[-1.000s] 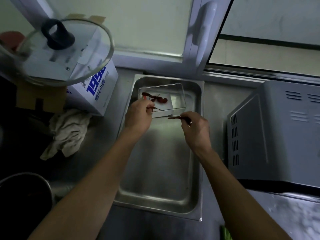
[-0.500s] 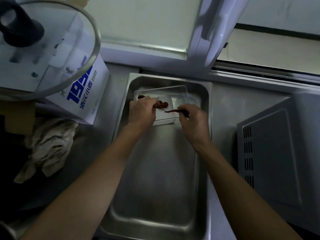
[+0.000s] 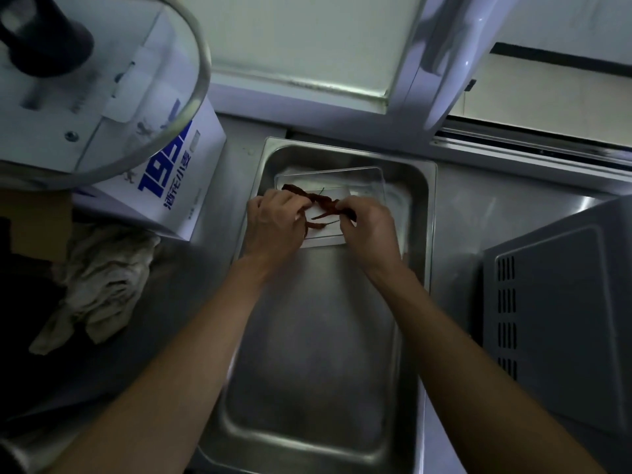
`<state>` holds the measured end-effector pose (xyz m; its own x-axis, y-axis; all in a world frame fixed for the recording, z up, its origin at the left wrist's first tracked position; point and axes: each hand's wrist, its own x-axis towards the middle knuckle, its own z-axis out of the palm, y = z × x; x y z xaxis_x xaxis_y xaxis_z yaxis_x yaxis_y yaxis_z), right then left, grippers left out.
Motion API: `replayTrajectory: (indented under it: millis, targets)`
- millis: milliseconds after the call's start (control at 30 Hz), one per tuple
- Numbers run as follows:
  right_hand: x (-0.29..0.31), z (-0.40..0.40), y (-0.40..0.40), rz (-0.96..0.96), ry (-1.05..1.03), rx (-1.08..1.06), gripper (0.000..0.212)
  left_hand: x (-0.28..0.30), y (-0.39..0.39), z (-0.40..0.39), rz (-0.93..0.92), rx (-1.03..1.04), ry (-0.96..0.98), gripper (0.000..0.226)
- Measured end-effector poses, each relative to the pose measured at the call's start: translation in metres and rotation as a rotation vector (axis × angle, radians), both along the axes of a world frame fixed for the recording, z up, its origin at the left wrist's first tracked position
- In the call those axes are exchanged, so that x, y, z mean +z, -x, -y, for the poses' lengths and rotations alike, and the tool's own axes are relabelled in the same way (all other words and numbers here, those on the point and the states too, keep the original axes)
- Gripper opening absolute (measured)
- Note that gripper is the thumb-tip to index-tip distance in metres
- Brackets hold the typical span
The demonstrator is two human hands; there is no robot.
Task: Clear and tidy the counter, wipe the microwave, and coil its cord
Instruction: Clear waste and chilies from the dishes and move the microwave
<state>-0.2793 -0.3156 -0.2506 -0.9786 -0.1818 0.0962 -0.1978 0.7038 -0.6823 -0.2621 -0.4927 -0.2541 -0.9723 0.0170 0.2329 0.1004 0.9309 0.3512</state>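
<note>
I'm watching both hands over the clear tub [image 3: 362, 181] at the far end of the steel tray [image 3: 318, 388]. Left hand [image 3: 273, 222] and right hand [image 3: 367, 227] are each pinching dried chillies [image 3: 323, 203] with fingers together. Best gathering loose stems together, lifting gently.

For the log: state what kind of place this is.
Probably a working kitchen: a stainless steel counter holding a deep metal pan, a glass pot lid, and a microwave at the right.
</note>
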Motion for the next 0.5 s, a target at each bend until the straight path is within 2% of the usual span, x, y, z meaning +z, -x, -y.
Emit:
replayTrajectory:
  millis: [300, 500]
  targets:
    - [-0.01, 0.019, 0.014, 0.081, -0.09, 0.053, 0.02, 0.0, -0.008, 0.011, 0.064, -0.023, -0.015, 0.024]
    - [0.001, 0.011, 0.002, 0.075, -0.091, 0.012, 0.021, 0.006, -0.012, 0.007, 0.115, -0.021, -0.007, 0.026]
